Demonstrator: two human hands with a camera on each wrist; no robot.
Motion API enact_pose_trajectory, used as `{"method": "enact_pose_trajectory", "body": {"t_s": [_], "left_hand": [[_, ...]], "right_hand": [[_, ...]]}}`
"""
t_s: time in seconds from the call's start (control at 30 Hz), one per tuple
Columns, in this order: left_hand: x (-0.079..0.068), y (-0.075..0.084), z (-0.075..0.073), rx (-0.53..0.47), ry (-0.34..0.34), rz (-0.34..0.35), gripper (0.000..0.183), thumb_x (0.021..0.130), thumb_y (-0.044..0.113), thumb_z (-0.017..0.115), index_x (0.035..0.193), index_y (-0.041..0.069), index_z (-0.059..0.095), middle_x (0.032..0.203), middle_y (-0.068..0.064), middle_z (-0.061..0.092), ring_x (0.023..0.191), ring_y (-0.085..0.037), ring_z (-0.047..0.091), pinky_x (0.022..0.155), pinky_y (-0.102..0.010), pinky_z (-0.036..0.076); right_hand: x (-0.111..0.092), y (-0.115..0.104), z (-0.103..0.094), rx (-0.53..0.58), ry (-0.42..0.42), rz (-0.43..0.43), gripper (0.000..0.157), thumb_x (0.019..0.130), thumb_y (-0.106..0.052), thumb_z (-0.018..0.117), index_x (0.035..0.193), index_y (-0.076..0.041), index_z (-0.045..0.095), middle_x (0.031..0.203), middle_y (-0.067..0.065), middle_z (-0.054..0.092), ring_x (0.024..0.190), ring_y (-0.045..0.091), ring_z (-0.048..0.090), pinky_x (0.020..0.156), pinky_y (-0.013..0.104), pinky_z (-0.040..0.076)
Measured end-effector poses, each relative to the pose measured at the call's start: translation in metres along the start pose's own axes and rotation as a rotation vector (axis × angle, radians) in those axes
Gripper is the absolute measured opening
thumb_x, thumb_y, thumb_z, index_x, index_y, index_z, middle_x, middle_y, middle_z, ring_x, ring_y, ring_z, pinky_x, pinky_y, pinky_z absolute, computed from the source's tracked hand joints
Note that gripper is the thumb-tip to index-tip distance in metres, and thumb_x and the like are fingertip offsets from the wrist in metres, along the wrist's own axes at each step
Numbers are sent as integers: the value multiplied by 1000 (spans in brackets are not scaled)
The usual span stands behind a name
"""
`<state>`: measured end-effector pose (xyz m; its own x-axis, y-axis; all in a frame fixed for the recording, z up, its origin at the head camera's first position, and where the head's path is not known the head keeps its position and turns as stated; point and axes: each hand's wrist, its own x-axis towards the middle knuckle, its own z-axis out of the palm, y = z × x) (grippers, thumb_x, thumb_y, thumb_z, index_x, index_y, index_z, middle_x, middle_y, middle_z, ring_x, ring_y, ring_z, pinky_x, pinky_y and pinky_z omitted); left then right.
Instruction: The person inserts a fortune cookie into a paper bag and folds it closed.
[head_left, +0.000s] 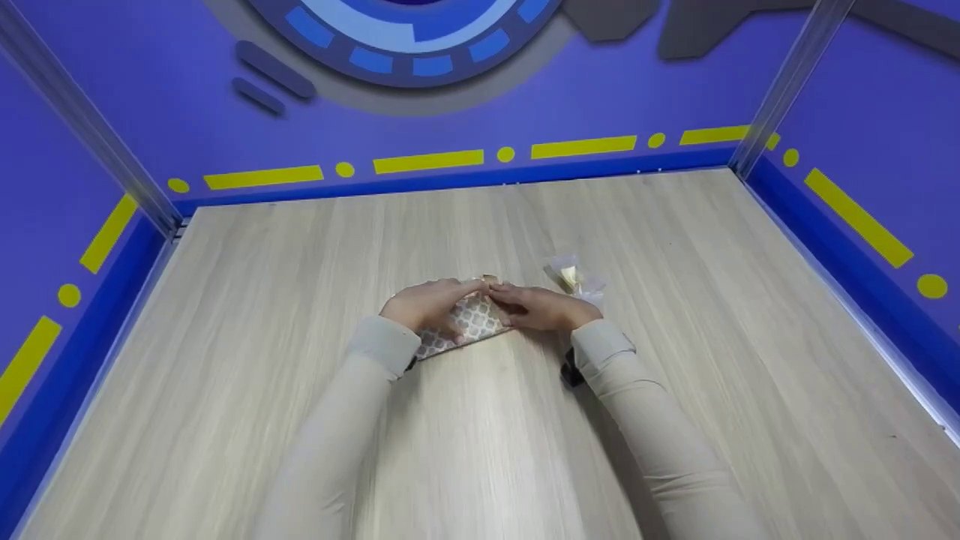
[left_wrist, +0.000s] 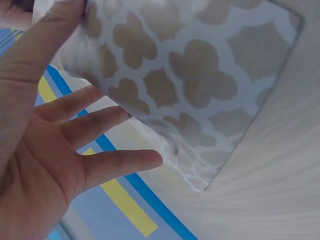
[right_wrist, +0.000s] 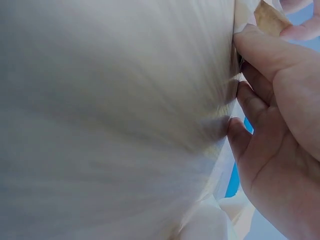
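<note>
A flat packet with a white and tan lattice print lies tilted between both hands on the table. In the left wrist view the packet looks glossy, with a crinkled, film-like lower edge. My left hand pinches its far side; the thumb lies over the print and the other visible fingers stretch out past the edge. At the packet's right end, my right hand pinches the edge near a small tan flap. Right fingertips are low by the table surface; the exact contact is partly hidden.
Just beyond the right hand lies a clear plastic bag with something gold-coloured in it. The wood-grain table is bounded by blue panels at the back and both sides.
</note>
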<state>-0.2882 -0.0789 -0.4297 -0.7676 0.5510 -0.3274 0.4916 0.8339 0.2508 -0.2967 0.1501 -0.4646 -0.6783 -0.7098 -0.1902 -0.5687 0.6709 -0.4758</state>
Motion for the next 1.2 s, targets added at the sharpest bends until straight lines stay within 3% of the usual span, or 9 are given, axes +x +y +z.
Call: {"method": "enact_pose_trajectory", "body": {"t_s": [0.23,0.57,0.83,1.07,1.2], "left_hand": [[0,-3,5,16,36,-13,86,70,44,81,141,36,34,133,-11,49,117,-29,55,93,-48,49],[-2,-6,9,43,92,33,86,68,47,82,138,33,34,127,-13,48,99,-30,60,79,-46,54],[-4,-11,9,-17,98,61,93,69,44,84,143,29,29,128,-13,51,116,-32,55,95,-47,48],[-5,-12,8,-74,133,111,80,68,30,86,130,24,36,120,-11,56,112,-29,57,96,-43,48],[-6,-12,7,-107,145,102,80,68,23,86,130,25,36,122,-10,56,114,-28,57,95,-44,48]], "right_hand": [[1,-4,1,-27,21,-7,58,97,-17,55,148,-2,31,156,16,27,144,33,25,116,45,25],[1,-8,-1,-111,81,-83,49,94,-16,62,138,2,48,148,20,41,137,35,39,111,43,35],[1,-6,-1,-167,150,-170,47,90,-13,66,133,1,54,142,19,48,131,35,47,108,42,39],[1,-7,-1,-153,221,-247,25,89,-5,65,112,1,68,108,14,71,100,26,67,88,37,53],[-1,-8,-2,-188,238,-244,22,88,-5,65,109,-1,70,104,12,72,97,26,68,86,37,53]]}}
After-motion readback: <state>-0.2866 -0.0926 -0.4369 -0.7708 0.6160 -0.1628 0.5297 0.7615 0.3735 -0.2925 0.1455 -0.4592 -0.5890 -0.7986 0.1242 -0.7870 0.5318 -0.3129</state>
